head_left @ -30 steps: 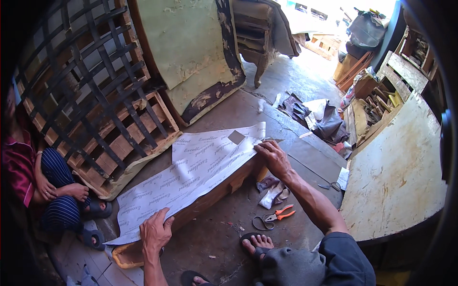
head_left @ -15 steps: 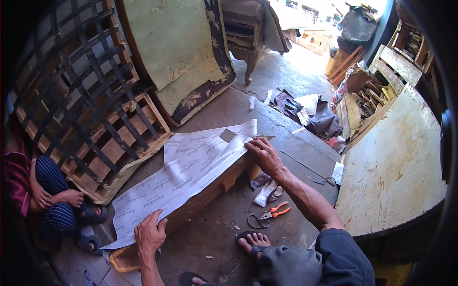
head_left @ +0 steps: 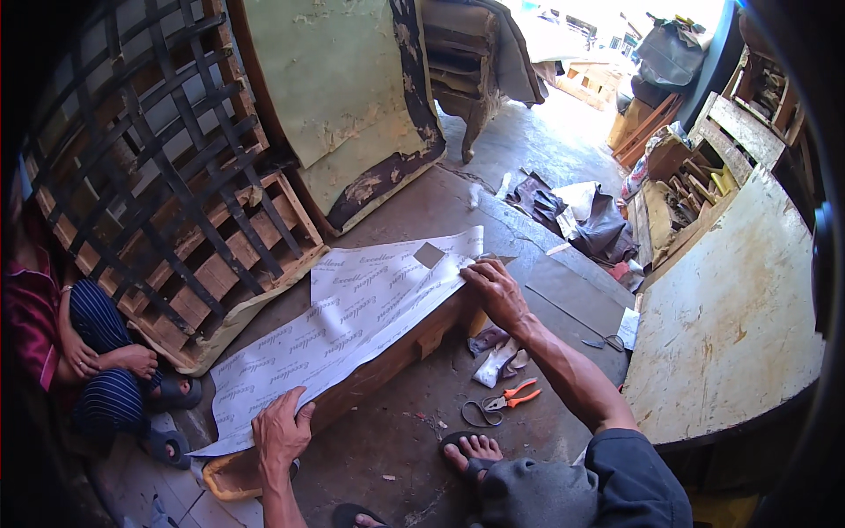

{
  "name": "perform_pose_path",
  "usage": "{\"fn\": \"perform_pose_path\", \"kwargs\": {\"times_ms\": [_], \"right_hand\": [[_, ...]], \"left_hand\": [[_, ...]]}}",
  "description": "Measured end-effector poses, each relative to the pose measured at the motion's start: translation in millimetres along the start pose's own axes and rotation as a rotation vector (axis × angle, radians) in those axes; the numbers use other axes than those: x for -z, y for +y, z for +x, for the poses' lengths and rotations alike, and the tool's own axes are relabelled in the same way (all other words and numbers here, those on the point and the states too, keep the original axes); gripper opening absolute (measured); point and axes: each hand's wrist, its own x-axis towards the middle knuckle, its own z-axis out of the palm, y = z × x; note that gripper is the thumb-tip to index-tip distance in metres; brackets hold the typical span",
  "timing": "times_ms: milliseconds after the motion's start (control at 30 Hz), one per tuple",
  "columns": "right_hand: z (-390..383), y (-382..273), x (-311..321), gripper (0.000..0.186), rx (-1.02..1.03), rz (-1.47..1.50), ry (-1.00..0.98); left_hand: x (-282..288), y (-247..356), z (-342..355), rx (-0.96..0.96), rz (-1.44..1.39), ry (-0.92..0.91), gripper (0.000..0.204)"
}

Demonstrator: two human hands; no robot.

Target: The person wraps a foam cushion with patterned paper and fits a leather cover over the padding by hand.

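Observation:
A white sheet with repeated printed script [head_left: 334,334] lies over a long brown wooden piece [head_left: 378,374], with a grey square showing near its upper right part. My left hand [head_left: 282,422] grips the sheet and the piece's near edge at lower left, thumb on the near side. My right hand [head_left: 495,286] has its fingers curled over the sheet's far right corner. Below the piece's left end is a padded yellowish edge [head_left: 231,471]. Orange-handled pliers [head_left: 515,396] lie on the floor beside a dark loop [head_left: 480,409], near my sandalled foot [head_left: 471,449].
Left: a seated person [head_left: 106,370] and a wooden frame with black webbing [head_left: 158,158]. Behind: a pale green panel [head_left: 343,97] and an old chair [head_left: 466,79]. Right: a curved worn board [head_left: 722,308], wood scraps [head_left: 704,185], dark fabric pieces [head_left: 598,229] and scissors [head_left: 607,341].
Both hands keep their grip on the sheet, with the right fingers shifting slightly at its corner. The view swayed a little between frames; otherwise little differs.

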Motion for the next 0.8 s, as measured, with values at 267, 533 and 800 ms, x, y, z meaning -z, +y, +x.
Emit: {"fn": "perform_pose_path", "kwargs": {"times_ms": [267,533,800], "right_hand": [[4.6,1.8,-3.3,0.042,-0.008,-0.014,-0.003],[4.8,0.6,-5.1,0.04,0.018,-0.006,0.022],[1.8,1.0,-3.8,0.04,0.008,-0.019,0.011]], "left_hand": [[0.1,0.2,5.1,0.024,0.005,-0.01,0.038],[0.0,-0.7,2.2,0.022,-0.005,0.013,0.035],[-1.7,-1.2,2.6,0.007,0.009,0.022,0.038]]}}
